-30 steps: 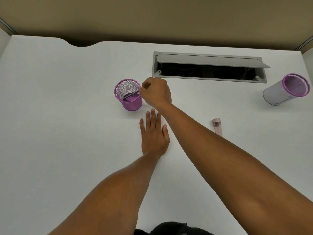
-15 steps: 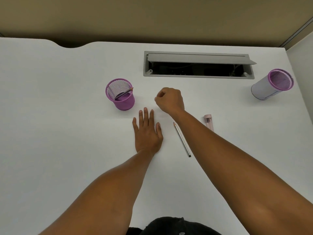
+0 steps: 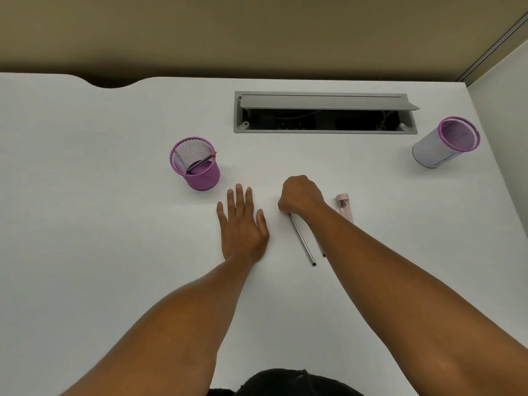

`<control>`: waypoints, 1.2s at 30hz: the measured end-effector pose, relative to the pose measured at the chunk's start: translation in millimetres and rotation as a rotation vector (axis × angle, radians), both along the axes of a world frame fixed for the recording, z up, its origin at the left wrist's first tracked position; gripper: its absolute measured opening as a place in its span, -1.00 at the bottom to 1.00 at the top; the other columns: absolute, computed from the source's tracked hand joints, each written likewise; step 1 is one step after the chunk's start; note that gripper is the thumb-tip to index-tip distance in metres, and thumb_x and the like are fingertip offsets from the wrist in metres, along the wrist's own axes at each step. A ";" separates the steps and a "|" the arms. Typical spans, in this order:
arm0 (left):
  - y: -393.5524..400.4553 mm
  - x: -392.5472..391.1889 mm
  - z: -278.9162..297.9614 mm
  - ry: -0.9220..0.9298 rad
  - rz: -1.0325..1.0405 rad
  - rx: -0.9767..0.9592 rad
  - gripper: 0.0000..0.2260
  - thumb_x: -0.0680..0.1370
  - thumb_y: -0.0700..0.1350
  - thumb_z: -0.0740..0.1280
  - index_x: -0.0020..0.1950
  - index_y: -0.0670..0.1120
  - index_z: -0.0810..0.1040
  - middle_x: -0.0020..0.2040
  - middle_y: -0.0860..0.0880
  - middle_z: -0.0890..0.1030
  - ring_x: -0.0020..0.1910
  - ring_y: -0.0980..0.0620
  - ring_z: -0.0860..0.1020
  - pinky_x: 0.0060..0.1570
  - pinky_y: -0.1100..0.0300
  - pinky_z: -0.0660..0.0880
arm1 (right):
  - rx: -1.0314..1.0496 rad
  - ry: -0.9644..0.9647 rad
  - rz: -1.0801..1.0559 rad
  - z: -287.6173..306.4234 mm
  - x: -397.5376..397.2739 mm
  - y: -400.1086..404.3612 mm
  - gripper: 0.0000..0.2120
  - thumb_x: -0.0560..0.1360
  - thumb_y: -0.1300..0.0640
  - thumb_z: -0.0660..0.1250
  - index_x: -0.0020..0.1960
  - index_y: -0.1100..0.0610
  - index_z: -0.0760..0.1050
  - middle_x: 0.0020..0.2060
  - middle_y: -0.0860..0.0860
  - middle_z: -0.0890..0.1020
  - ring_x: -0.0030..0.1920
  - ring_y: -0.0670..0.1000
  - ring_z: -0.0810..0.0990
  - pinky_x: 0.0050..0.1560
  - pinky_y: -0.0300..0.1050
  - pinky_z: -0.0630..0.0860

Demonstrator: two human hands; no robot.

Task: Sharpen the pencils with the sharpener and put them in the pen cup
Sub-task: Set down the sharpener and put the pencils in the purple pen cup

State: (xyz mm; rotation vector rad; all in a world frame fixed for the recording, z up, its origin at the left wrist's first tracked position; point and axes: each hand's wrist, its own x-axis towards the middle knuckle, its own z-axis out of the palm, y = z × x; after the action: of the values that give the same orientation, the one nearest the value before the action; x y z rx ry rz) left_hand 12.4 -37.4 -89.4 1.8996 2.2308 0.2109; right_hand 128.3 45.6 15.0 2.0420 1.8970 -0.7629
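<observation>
A pencil (image 3: 301, 242) lies flat on the white desk (image 3: 100, 252), running from about 11 o'clock to 5 o'clock, with its far end reached by the right hand (image 3: 301, 195). That hand is curled downward over the tip, its fingers bunched together; whether the pencil is actually pinched cannot be told, since the contact is hidden under the knuckles. A second dark end is glimpsed just beside the right forearm, at 4 o'clock from the pencil, which may belong to another pencil; too little is shown to be sure. One second ago the same hand was held at the rim of the purple mesh pen cup (image 3: 197, 164), and half a second ago it was in mid-travel; it has since been drawn back toward 5 o'clock and lowered onto the pencil. One pencil is seen leaning inside the cup, at 10 o'clock from the hands, so one delivery is judged complete and the next pickup is judged to be starting. The left hand (image 3: 243, 224) has been kept flat on the desk, fingers spread and empty, between cup and pencil. The pink sharpener (image 3: 344, 207) lies untouched just at 3 o'clock of the right wrist, and is expected to be needed next. A second cup (image 3: 445, 144) lies tipped at 2 o'clock, beyond the grey cable hatch (image 3: 323, 112).
</observation>
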 end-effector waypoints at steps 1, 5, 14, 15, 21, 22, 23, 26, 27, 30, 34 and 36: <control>-0.2 0.0 0.1 -0.002 -0.001 -0.001 -0.46 0.64 0.09 -0.10 0.61 -0.03 -0.04 0.61 -0.03 -0.09 0.58 -0.02 -0.14 0.52 -0.10 -0.13 | -0.011 -0.005 0.010 -0.2 0.7 -0.9 -0.89 0.39 0.26 0.34 -0.13 0.15 0.43 -0.15 0.07 0.46 -0.06 0.14 0.57 -0.19 -0.15 0.42; 0.0 -0.6 0.7 0.000 0.001 -0.004 -0.45 0.63 0.10 -0.11 0.61 -0.02 -0.05 0.61 -0.03 -0.10 0.58 -0.02 -0.15 0.52 -0.10 -0.14 | -0.044 -0.019 0.015 -3.4 1.4 -1.7 -0.87 0.35 0.30 0.37 -0.25 0.19 0.41 -0.21 0.07 0.45 -0.18 0.12 0.50 -0.22 -0.16 0.42; 1.3 0.0 1.8 -0.005 0.004 0.002 -0.45 0.63 0.11 -0.12 0.61 -0.01 -0.03 0.61 -0.02 -0.09 0.58 0.00 -0.14 0.52 -0.10 -0.12 | -0.044 -0.012 0.043 -10.9 -0.4 -1.6 -0.74 0.37 0.32 0.30 -0.39 0.15 0.28 -0.38 0.04 0.35 -0.23 0.10 0.46 -0.46 -0.24 0.25; 1.1 -0.2 1.4 -0.003 0.005 0.004 -0.45 0.63 0.11 -0.12 0.61 -0.01 -0.03 0.61 -0.02 -0.08 0.58 0.00 -0.14 0.52 -0.10 -0.12 | -0.046 -0.014 0.046 -9.7 -1.9 -2.0 -0.75 0.37 0.32 0.30 -0.39 0.15 0.28 -0.38 0.04 0.35 -0.23 0.10 0.46 -0.44 -0.22 0.29; 1.3 1.0 0.0 -0.009 0.003 0.015 -0.46 0.63 0.11 -0.11 0.61 0.00 -0.02 0.61 -0.01 -0.09 0.58 0.00 -0.14 0.53 -0.09 -0.13 | 0.018 0.020 0.042 -5.7 -5.8 5.6 -0.77 0.38 0.30 0.29 -0.38 0.15 0.30 -0.40 0.03 0.39 -0.42 -0.01 0.39 -0.48 -0.24 0.25; 1.9 1.0 0.3 -0.010 0.004 0.013 -0.45 0.63 0.12 -0.12 0.61 0.00 -0.03 0.61 -0.01 -0.09 0.58 0.00 -0.14 0.53 -0.09 -0.13 | 0.044 0.042 0.035 -2.3 -7.3 8.2 -0.81 0.38 0.30 0.30 -0.36 0.17 0.34 -0.38 0.03 0.43 -0.39 0.01 0.44 -0.46 -0.24 0.29; 2.7 0.7 0.6 -0.010 0.004 0.012 -0.45 0.63 0.12 -0.14 0.61 0.00 -0.03 0.61 -0.01 -0.09 0.58 0.00 -0.14 0.53 -0.09 -0.13 | 0.069 0.071 0.012 2.5 -9.4 11.8 -0.88 0.38 0.29 0.31 -0.31 0.19 0.42 -0.33 0.04 0.49 -0.33 0.03 0.50 -0.41 -0.24 0.37; 3.8 1.0 1.3 -0.011 0.000 0.009 -0.45 0.62 0.13 -0.15 0.61 0.00 -0.03 0.61 -0.01 -0.09 0.58 -0.01 -0.14 0.53 -0.10 -0.12 | 0.169 0.169 -0.028 15.9 -15.8 23.2 -0.85 0.39 0.27 0.37 -0.03 0.22 0.59 -0.12 0.08 0.63 -0.14 0.07 0.61 -0.15 -0.14 0.59; 3.9 0.7 0.6 -0.011 -0.001 0.007 -0.45 0.63 0.13 -0.14 0.61 0.00 -0.03 0.61 -0.01 -0.09 0.58 -0.01 -0.14 0.53 -0.10 -0.12 | 0.198 0.199 -0.036 20.6 -18.9 26.5 -0.82 0.40 0.27 0.38 0.01 0.22 0.61 -0.09 0.09 0.64 -0.12 0.07 0.62 -0.10 -0.12 0.61; 4.6 0.3 -0.9 -0.012 0.003 0.001 -0.44 0.63 0.14 -0.14 0.61 0.00 -0.04 0.61 -0.01 -0.11 0.58 -0.01 -0.15 0.53 -0.10 -0.15 | 0.299 0.299 -0.074 35.4 -28.7 34.7 -0.81 0.43 0.27 0.40 0.04 0.19 0.61 -0.08 0.08 0.64 -0.13 0.03 0.60 -0.10 -0.16 0.59; 4.4 0.9 0.4 -0.017 0.005 -0.011 -0.44 0.63 0.14 -0.14 0.61 0.01 -0.06 0.61 0.00 -0.12 0.58 -0.01 -0.17 0.53 -0.09 -0.19 | 0.452 0.514 -0.156 49.6 -40.6 42.1 -0.82 0.43 0.30 0.39 0.01 0.15 0.62 -0.14 0.02 0.64 -0.16 -0.03 0.59 -0.18 -0.21 0.55; 4.2 1.2 1.6 -0.027 0.005 -0.008 -0.44 0.63 0.14 -0.14 0.61 0.01 -0.08 0.61 0.00 -0.13 0.58 0.00 -0.17 0.53 -0.08 -0.18 | 0.496 0.639 -0.200 59.8 -47.3 43.6 -0.84 0.44 0.27 0.40 0.02 0.15 0.63 -0.14 -0.01 0.65 -0.15 -0.06 0.59 -0.16 -0.25 0.53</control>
State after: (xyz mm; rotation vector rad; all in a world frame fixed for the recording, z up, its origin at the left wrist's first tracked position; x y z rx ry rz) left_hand 13.7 -33.1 -87.8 1.8756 2.2157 0.2265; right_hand 81.0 89.2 74.8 2.5275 2.4363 -1.2084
